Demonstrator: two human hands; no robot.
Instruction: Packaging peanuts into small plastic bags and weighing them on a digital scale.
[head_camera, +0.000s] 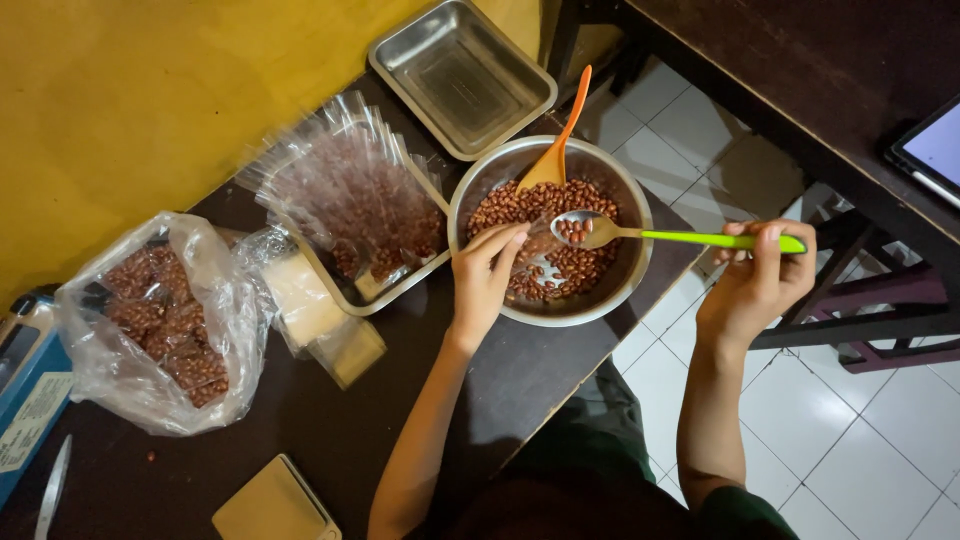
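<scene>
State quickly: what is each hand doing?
Left hand: pinching a small clear bag over the bowl.
Right hand: closed on green-handled spoon.

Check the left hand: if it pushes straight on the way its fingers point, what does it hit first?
Probably the spoon bowl: the left hand points up-right over the peanuts, fingertips beside it. Height is unclear.

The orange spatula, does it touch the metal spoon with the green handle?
Apart. In the head view, the orange spatula leans at the far side of the round bowl, while the spoon in the right hand lies lower, with peanuts visible between them.
</scene>
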